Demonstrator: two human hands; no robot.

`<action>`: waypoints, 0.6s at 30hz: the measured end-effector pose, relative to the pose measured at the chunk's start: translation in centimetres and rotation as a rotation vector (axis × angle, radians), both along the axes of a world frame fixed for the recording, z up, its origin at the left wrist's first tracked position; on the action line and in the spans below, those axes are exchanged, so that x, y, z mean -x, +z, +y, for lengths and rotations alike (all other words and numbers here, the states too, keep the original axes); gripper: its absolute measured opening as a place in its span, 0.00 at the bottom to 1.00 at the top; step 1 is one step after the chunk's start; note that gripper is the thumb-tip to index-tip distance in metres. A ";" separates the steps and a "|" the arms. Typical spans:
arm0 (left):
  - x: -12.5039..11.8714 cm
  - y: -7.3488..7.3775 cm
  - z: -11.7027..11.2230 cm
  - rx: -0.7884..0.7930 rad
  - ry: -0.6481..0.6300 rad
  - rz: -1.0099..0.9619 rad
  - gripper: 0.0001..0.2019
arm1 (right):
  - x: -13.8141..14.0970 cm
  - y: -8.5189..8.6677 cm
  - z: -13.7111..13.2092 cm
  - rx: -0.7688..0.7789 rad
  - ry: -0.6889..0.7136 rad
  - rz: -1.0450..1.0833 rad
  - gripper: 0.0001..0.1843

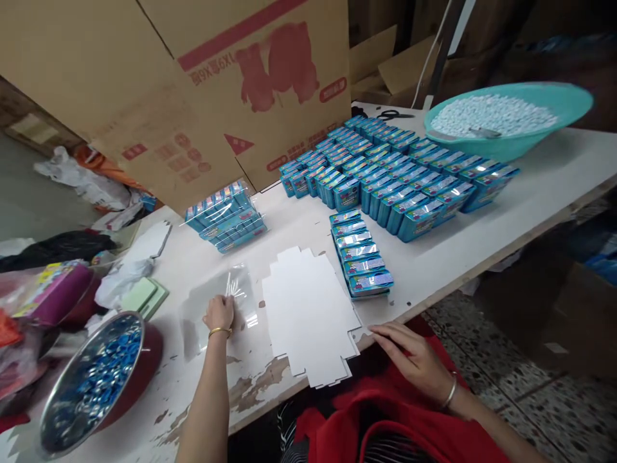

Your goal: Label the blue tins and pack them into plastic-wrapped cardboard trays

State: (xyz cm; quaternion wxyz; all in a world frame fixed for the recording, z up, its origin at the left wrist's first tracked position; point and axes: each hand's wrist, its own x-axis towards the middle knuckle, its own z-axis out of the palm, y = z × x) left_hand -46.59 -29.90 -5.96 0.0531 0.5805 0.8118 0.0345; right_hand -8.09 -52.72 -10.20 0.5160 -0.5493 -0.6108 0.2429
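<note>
My left hand is on a stack of clear plastic sleeves at the left of the table, its fingers closed on the top film. Beside them lies a stack of flat white die-cut cardboard blanks with notched edges. My right hand is at the table's front edge, just right of the blanks. Its fingers are stretched out and hold nothing that I can see. A row of small blue boxes stands behind the blanks. Farther left is a film-wrapped block of blue boxes.
Many blue boxes stand in rows at the back right. Beyond them are a turquoise basin of pale pieces and black scissors. A metal bowl with blue items sits front left. A large carton walls the back.
</note>
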 end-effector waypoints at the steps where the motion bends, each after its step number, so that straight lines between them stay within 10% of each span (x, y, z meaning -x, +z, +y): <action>1: 0.2 -0.3 0.2 -0.003 0.008 -0.008 0.15 | 0.6 0.2 0.2 0.013 0.045 0.000 0.12; 10: 2.6 0.8 -1.1 -0.085 -0.135 -0.157 0.14 | 4.2 2.6 3.0 0.322 0.411 0.031 0.17; 18: -4.5 2.3 -10.1 -0.317 -0.670 -0.280 0.14 | 11.1 5.9 11.1 0.490 0.219 0.221 0.35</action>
